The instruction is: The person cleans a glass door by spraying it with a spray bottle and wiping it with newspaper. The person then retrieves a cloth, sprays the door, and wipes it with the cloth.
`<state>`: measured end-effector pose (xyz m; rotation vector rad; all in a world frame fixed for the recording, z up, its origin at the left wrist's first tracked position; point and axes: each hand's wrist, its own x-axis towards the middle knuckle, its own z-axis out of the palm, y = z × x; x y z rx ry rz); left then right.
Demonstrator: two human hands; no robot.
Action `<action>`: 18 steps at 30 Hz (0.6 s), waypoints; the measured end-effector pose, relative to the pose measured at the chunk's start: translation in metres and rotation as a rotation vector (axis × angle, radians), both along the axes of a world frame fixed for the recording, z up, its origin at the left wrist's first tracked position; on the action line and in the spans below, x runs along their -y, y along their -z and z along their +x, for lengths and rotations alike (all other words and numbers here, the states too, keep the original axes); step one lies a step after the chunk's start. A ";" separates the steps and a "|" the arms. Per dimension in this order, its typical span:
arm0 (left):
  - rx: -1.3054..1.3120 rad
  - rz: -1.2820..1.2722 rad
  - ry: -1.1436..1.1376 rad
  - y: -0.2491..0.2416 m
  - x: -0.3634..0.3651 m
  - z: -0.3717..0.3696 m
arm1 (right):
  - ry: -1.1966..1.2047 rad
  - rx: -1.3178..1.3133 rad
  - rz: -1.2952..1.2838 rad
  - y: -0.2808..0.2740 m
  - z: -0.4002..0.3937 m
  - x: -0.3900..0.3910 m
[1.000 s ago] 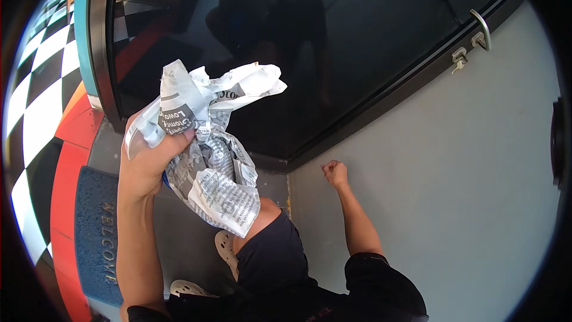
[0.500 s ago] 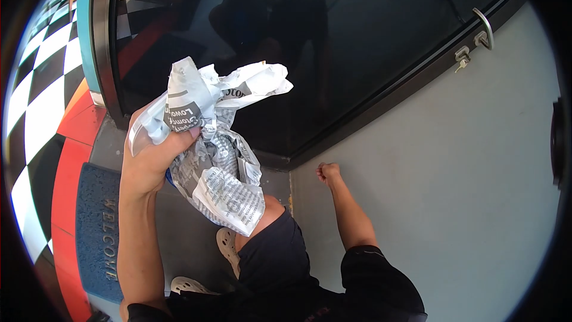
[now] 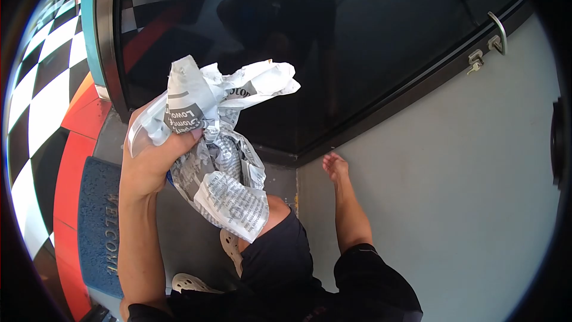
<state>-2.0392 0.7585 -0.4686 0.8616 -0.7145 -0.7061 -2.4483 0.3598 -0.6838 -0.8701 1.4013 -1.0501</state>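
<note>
My left hand (image 3: 158,152) is closed around crumpled newspaper (image 3: 232,203), thumb pressed on its middle. A clear plastic piece (image 3: 149,128) is gripped with the paper, and a bit of something blue shows beneath. The paper spreads up and down in front of the dark glass door (image 3: 369,42). My right hand (image 3: 335,166) is lower right of the door's bottom corner, over the grey floor, with nothing visible in it. Its fingers are partly spread.
The door has a curved metal handle (image 3: 498,33) and a lock with keys (image 3: 475,67). A blue welcome mat (image 3: 98,226) lies at left beside red tiles (image 3: 68,203) and a black-and-white checkered floor (image 3: 36,119). My beige shoes (image 3: 193,283) are below.
My right hand has moved slightly up and its fingers have loosened from a fist. The door and its handle appear shifted to the right. My left hand keeps its hold on the newspaper.
</note>
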 end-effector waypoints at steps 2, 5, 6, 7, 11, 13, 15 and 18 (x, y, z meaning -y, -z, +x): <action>-0.013 0.012 0.004 0.002 0.003 -0.001 | -0.034 -0.139 -0.013 0.009 -0.013 -0.007; -0.032 0.043 0.005 0.003 0.008 -0.002 | -0.051 -0.463 -0.205 0.012 -0.009 -0.012; -0.022 0.056 0.010 0.005 0.009 -0.001 | -0.035 -0.656 -0.388 0.013 -0.004 -0.012; -0.012 0.068 0.014 0.005 0.009 0.000 | -0.019 -0.846 -0.574 0.012 0.000 -0.010; -0.017 0.055 -0.013 0.006 0.011 -0.001 | 0.121 -0.600 -0.274 -0.011 0.026 0.008; -0.030 0.050 -0.032 0.010 0.010 0.000 | 0.113 -0.403 -0.196 -0.013 0.028 0.015; -0.030 0.059 -0.024 0.007 0.008 0.002 | 0.068 -0.329 -0.157 -0.006 0.021 0.024; -0.029 0.057 -0.013 0.007 0.009 0.003 | -0.031 -0.475 -0.096 0.011 0.005 0.031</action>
